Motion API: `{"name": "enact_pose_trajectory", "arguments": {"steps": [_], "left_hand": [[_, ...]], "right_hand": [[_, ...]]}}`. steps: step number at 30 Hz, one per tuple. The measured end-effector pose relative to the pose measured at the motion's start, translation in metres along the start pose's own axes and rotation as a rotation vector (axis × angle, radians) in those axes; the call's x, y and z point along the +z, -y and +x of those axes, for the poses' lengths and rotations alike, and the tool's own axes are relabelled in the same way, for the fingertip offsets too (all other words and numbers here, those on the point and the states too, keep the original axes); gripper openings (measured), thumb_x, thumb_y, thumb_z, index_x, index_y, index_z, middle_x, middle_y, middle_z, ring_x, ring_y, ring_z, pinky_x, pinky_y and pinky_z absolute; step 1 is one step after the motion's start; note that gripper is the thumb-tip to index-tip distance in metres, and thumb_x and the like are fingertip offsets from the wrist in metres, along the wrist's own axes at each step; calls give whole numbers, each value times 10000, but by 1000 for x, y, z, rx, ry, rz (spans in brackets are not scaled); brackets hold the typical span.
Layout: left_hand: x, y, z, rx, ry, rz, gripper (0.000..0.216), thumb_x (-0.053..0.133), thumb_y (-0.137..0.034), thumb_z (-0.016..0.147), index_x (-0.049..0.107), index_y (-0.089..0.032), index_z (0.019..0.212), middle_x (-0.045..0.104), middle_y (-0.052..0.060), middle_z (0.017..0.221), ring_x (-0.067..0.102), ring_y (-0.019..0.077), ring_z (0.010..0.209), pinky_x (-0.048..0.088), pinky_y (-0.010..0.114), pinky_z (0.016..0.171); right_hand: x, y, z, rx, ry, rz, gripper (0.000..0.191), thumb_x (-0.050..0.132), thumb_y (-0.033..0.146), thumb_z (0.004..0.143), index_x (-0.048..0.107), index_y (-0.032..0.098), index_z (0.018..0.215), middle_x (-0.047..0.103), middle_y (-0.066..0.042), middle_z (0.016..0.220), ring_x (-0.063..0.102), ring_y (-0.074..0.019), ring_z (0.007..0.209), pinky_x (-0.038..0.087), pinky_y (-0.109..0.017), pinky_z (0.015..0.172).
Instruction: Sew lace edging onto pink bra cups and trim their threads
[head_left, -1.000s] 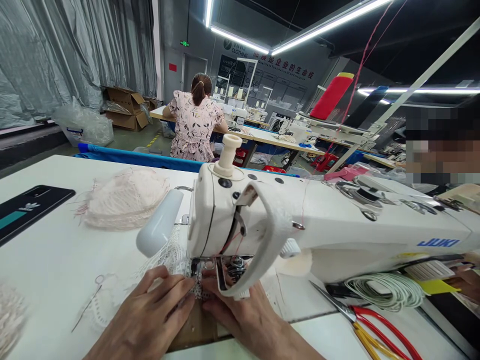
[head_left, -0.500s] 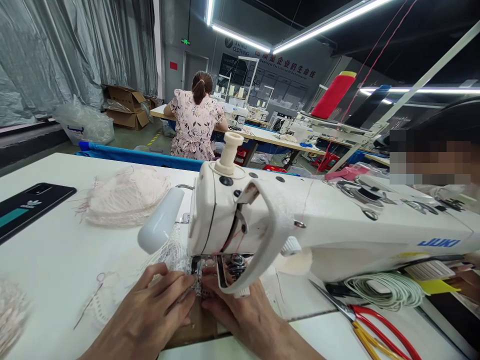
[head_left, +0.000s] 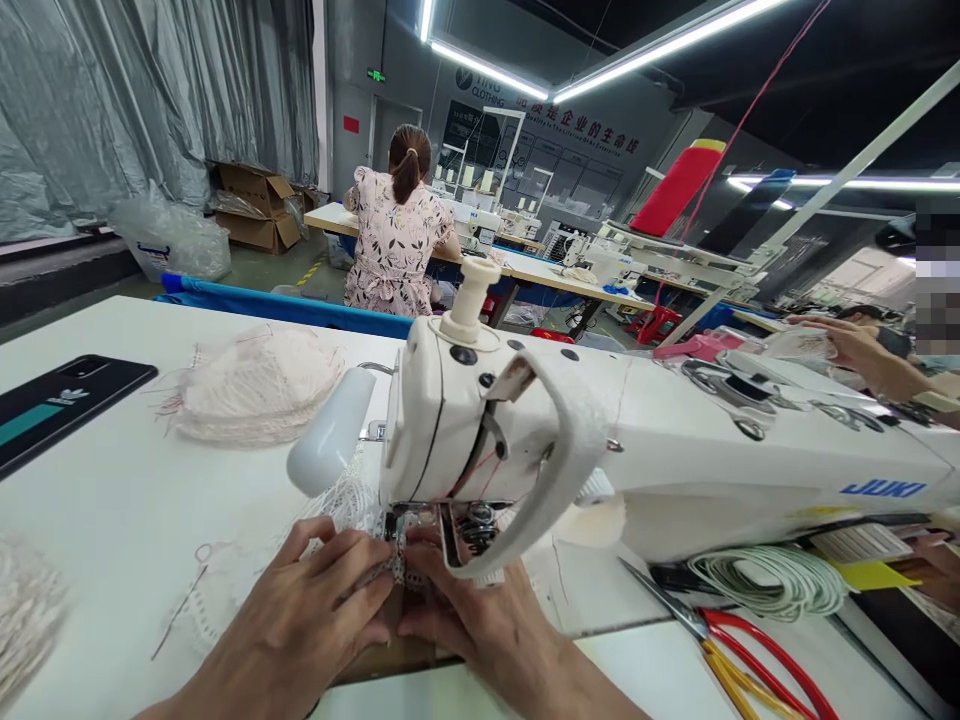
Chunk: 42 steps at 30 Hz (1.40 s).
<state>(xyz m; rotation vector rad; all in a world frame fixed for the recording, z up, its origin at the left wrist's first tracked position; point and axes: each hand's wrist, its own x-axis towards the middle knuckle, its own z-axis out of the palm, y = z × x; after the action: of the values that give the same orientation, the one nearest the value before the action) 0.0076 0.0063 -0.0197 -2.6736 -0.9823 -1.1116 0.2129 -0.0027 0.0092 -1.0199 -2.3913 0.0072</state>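
Observation:
A white strip of lace trim (head_left: 402, 568) lies under the presser foot of the white sewing machine (head_left: 697, 430). My left hand (head_left: 315, 600) pinches the lace just left of the foot, with bent fingers. On the other side, my right hand (head_left: 487, 615) grips the lace, its fingertips partly hidden behind the machine's curved white guard (head_left: 574, 455). More lace (head_left: 352, 505) spills out behind the needle area, past my left fingers. A loose lace end with a reddish thread tail (head_left: 201, 570) rests on the table to the left.
Red-handled scissors (head_left: 757, 650) and a coiled pale cord (head_left: 772, 580) lie at right. A pale lace bundle (head_left: 259, 390), another bundle (head_left: 26, 610) and a phone (head_left: 79, 400) sit at left. A co-worker's hand (head_left: 847, 345) holds pale fabric beyond the machine. Another person (head_left: 401, 235) sits ahead.
My hands stay by the presser foot with only slight shifts. At far right, the co-worker's head has moved away and an outstretched arm with pale fabric now shows.

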Motion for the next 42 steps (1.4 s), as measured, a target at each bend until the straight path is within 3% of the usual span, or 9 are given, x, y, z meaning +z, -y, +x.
{"name": "enact_pose_trajectory", "arguments": {"steps": [9,14,24,31,35,42], "left_hand": [[-5,-7,5,-21,1,-9,395,301,-370,1000,639,-235,846,675,-37,848,576,140,779,321,356,797],[-3,-6,3,29,-6,37,372,323,-373,995,632,-209,867,655,-31,816,559,133,800,325,338,815],[0,-6,-4,13,60,79,352,342,-410,981,633,-216,944,647,-22,804,542,152,849,308,341,858],[2,-7,-4,36,27,133,333,341,-315,990,643,-211,895,636,-7,787,546,157,829,313,338,847],[5,-6,-8,50,5,141,236,418,-269,960,644,-206,929,631,1,778,547,171,850,320,358,858],[12,-4,-15,36,9,71,62,584,-229,875,636,-202,859,660,-11,875,570,161,846,319,382,863]], "right_hand": [[1,1,-1,12,10,-12,363,526,500,870,607,195,1050,662,-87,999,591,-237,948,492,-371,783],[1,2,-1,4,-22,4,413,400,526,916,608,195,1049,669,-93,963,601,-243,926,490,-372,764],[2,3,-2,-10,-60,-63,408,409,509,923,627,180,1024,674,-85,923,602,-226,882,484,-366,746],[0,3,-2,-25,-62,-79,423,397,515,925,627,175,1030,675,-83,926,604,-232,874,482,-367,707],[-3,4,-1,-19,-133,-141,393,397,483,937,633,174,993,679,-92,902,613,-229,839,472,-352,668],[2,6,-1,-129,-105,-35,373,458,488,917,603,164,1030,686,-57,867,625,-188,795,480,-315,658]]}}
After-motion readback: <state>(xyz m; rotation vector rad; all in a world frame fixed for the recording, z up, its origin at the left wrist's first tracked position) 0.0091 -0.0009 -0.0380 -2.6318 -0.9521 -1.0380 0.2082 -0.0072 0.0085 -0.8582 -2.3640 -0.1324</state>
